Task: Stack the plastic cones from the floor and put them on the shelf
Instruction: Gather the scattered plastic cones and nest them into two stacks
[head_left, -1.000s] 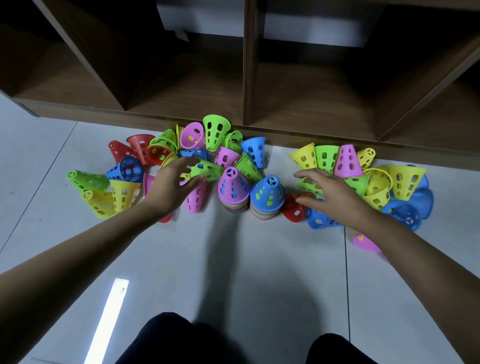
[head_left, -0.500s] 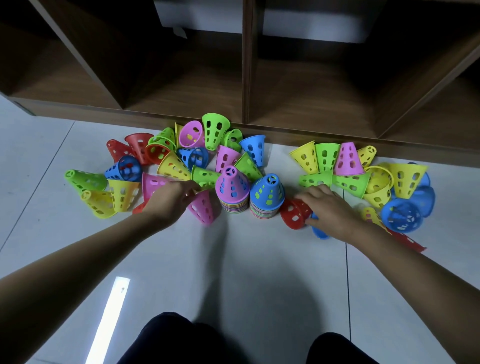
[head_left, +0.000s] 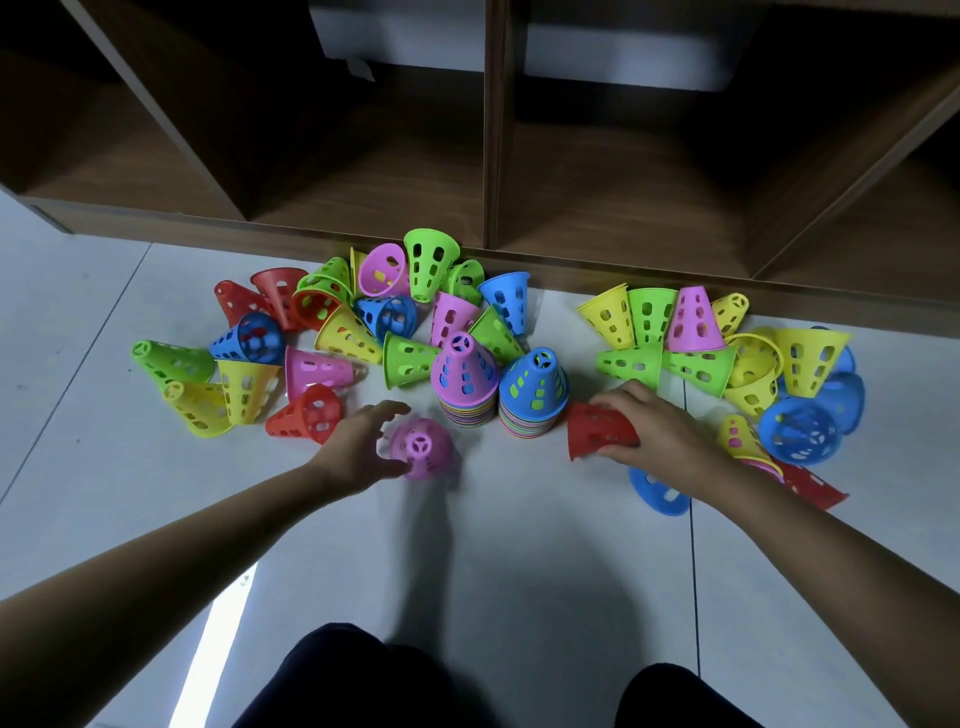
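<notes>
Risk mid-frame: left hand (head_left: 358, 449) half-curled beside blurred pink cone (head_left: 422, 453), hold unclear, right hand (head_left: 662, 436) gripping red cone (head_left: 597, 432), both just below pink-topped stack (head_left: 462, 384) and blue-topped stack (head_left: 533, 397) on floor (head_left: 519, 545); a crooked drop-on could topple either.

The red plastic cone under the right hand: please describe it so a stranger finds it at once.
Find the brown wooden shelf along the floor, then the two stacks of plastic cones before it. Right of the blue-topped stack, the right hand grips a red plastic cone lying sideways; no hand holds the other red cones.
</notes>
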